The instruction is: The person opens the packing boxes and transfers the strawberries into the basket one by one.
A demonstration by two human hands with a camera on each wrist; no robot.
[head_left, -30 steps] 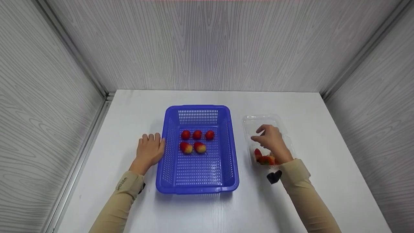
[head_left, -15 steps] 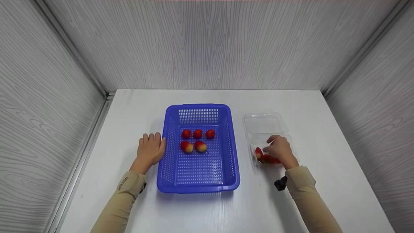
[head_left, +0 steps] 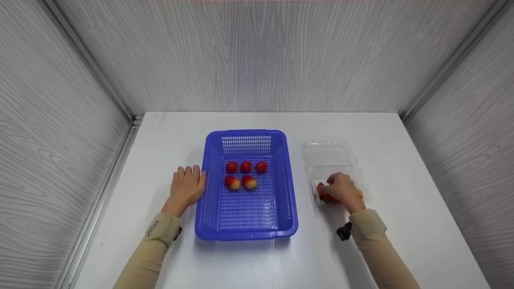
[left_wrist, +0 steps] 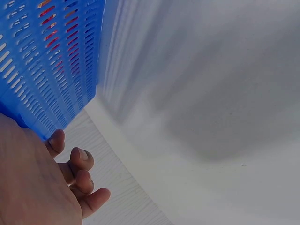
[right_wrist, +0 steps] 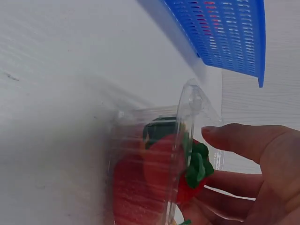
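A bright blue basket [head_left: 245, 224] with slotted, perforated walls sits on a white desk [head_left: 160, 132]. Inside it, three red strawberries [head_left: 245, 166] and two red-and-yellow ones [head_left: 240, 182]. A clear plastic box [head_left: 327, 154] shows red strawberries with green leaves [right_wrist: 154, 173]. Beige sleeves [head_left: 152, 241]; pale grey wood-grain walls [head_left: 257, 56].

Your arms are covered by long, close-fitting beige sleeves down to the wrists. The left sleeve [head_left: 154, 237] carries small dark lettering near the cuff. A small black device is strapped beneath each wrist; both hands are bare.
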